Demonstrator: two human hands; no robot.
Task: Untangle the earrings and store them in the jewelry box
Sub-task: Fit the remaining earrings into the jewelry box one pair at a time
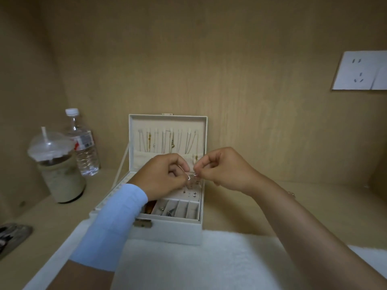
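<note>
White fluffy cloth (209, 260) covers the near tabletop (293, 210), probably as a soft catch for anything dropped. Behind it the cream jewelry box (167, 234) stands open, with small studs on its padded insert. Directly over that tray, the left hand (165, 174) and right hand (222, 170) each pinch the thin silvery earrings (191, 176) with curled fingertips, seemingly to tease the wires apart. Beyond, fine chains hang inside the upright lid (167, 120).

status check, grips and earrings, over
Left grip and right grip both pinch the small silver tangled earrings, above the open white jewelry box. Not yet stored. Nothing blocks the box.
</note>
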